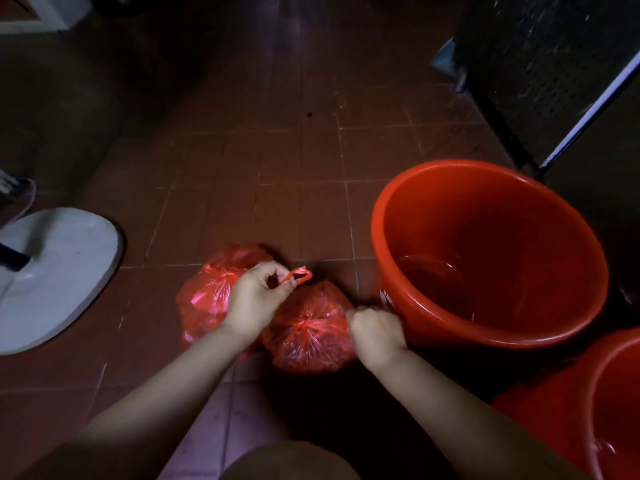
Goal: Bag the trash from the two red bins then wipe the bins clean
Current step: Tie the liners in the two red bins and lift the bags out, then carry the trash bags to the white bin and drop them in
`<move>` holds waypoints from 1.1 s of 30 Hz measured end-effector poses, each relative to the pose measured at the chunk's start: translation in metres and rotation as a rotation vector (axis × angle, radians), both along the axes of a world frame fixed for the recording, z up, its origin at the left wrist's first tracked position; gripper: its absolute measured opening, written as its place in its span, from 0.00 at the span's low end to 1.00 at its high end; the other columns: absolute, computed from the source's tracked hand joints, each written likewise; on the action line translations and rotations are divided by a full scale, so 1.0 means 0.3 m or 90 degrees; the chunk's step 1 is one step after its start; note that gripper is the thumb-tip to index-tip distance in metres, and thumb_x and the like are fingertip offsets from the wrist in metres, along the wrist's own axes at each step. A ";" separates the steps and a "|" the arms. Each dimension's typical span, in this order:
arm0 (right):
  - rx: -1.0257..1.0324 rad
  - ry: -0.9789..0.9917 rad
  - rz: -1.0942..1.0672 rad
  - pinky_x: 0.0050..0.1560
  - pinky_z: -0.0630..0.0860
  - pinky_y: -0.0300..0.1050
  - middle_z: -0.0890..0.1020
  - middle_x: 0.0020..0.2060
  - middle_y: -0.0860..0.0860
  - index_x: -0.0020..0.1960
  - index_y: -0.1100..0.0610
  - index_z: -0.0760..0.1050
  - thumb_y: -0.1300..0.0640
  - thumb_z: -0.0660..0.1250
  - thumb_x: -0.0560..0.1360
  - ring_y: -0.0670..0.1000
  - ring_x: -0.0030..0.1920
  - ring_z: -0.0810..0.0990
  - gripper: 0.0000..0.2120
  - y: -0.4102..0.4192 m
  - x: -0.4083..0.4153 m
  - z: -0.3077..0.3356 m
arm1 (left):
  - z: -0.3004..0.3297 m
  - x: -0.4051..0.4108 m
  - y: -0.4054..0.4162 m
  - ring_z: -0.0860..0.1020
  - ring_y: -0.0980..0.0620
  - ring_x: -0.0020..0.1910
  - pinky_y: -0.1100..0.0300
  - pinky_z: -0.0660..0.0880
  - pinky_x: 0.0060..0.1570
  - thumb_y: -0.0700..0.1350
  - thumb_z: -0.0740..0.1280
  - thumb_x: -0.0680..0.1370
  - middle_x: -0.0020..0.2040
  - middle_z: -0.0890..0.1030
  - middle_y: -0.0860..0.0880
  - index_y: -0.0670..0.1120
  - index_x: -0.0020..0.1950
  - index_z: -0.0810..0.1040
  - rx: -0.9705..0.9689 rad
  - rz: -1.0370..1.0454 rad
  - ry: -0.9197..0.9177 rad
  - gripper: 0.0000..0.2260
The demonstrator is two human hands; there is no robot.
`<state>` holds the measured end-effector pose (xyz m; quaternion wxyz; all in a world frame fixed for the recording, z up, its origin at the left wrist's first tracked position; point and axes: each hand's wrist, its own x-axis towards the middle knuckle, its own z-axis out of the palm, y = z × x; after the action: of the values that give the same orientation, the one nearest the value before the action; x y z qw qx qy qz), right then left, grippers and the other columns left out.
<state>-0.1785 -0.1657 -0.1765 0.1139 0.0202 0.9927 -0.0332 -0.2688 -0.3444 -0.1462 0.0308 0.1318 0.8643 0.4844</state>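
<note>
Item one: near red bag [311, 336], gathered at the top, lying on the tiled floor [277, 161] just left of the large red bin [450, 317]. Our left hand [254, 299] pinches one twisted red handle loop [298, 274] between thumb and fingertips, lifted above the bag. Our right hand [377, 332] is a closed fist at the bag's right edge, its grip curled tight, apparently on the bag's other handle; the plastic inside the fist is hidden from us.

Item two: far red bag [211, 289], tied, touching the near one, partly behind our left wrist.

Item three: large red bin, upright, a little liquid pooled at its bottom.

Item four: second red bin [568, 410], lower right corner, mostly cut off.

Item five: white fan base [69, 271], on the floor at left.
</note>
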 end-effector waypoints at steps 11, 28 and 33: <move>-0.696 -0.032 -0.441 0.51 0.77 0.48 0.83 0.39 0.52 0.47 0.60 0.82 0.58 0.73 0.69 0.49 0.42 0.79 0.08 -0.120 -0.003 0.244 | 0.271 0.083 -0.052 0.74 0.50 0.39 0.66 0.64 0.39 0.33 0.71 0.68 0.36 0.77 0.53 0.50 0.37 0.74 -0.189 0.062 -0.033 0.13; -0.648 -0.009 -0.335 0.51 0.76 0.47 0.85 0.42 0.55 0.44 0.60 0.83 0.60 0.72 0.70 0.52 0.45 0.82 0.05 -0.304 -0.116 1.417 | 1.370 0.024 -0.228 0.75 0.70 0.32 0.73 0.70 0.40 0.32 0.71 0.71 0.37 0.80 0.60 0.48 0.50 0.80 -0.036 -0.078 -0.310 0.14; -0.530 0.032 -0.163 0.48 0.72 0.46 0.84 0.39 0.51 0.41 0.55 0.82 0.57 0.70 0.70 0.50 0.43 0.80 0.03 -0.352 -0.183 1.853 | 1.699 0.017 -0.222 0.76 0.66 0.31 0.67 0.72 0.38 0.31 0.72 0.69 0.29 0.80 0.58 0.50 0.38 0.81 0.016 -0.072 -0.324 0.13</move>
<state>-0.2335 -0.2712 0.3795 0.0833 0.0945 0.8867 -0.4449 -0.2636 -0.4112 0.3636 0.2730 0.0543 0.8139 0.5100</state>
